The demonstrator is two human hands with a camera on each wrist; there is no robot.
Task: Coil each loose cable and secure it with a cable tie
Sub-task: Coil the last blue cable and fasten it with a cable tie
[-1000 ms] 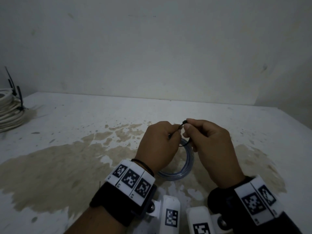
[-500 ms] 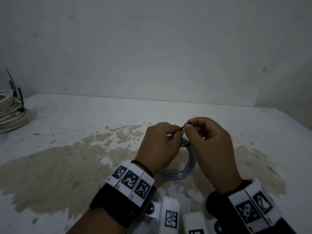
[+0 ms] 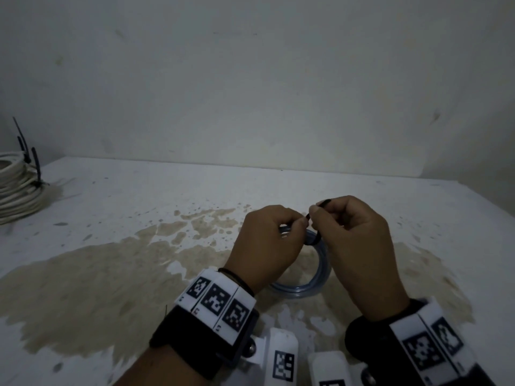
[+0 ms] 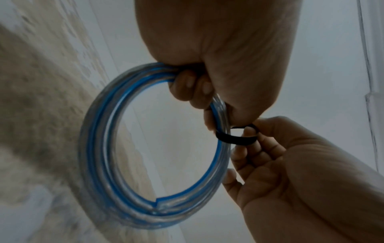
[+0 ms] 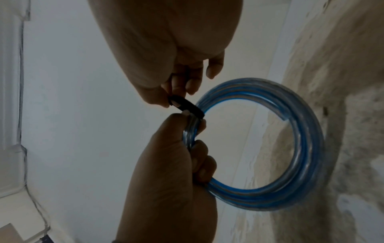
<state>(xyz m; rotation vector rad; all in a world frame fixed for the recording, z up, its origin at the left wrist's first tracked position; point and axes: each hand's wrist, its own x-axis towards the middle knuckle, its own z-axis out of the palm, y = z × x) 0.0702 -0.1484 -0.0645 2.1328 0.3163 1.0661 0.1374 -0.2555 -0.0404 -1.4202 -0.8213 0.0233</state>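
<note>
A clear cable with a blue stripe, wound into a coil (image 3: 302,288) (image 4: 129,148) (image 5: 290,164), hangs upright above the stained table (image 3: 111,274). My left hand (image 3: 267,246) (image 4: 207,65) (image 5: 176,164) grips the coil at its top with curled fingers. A black cable tie (image 3: 315,239) (image 4: 234,139) (image 5: 187,106) is looped loosely around the strands just beside that grip. My right hand (image 3: 351,246) (image 4: 280,156) (image 5: 176,57) pinches the tie's free end between thumb and fingers; the tip (image 3: 324,202) pokes out above the thumb. The tie's head is hidden by the fingers.
At the far left edge of the table lies a coil of white cable (image 3: 16,188) with black ties (image 3: 34,165) sticking up from it. A plain wall (image 3: 250,93) stands behind the table. A large tan stain spreads across the tabletop under my hands.
The right hand has drawn the tie's end slightly up and to the right, so more of the tip pokes out. The left hand and the coil have hardly moved.
</note>
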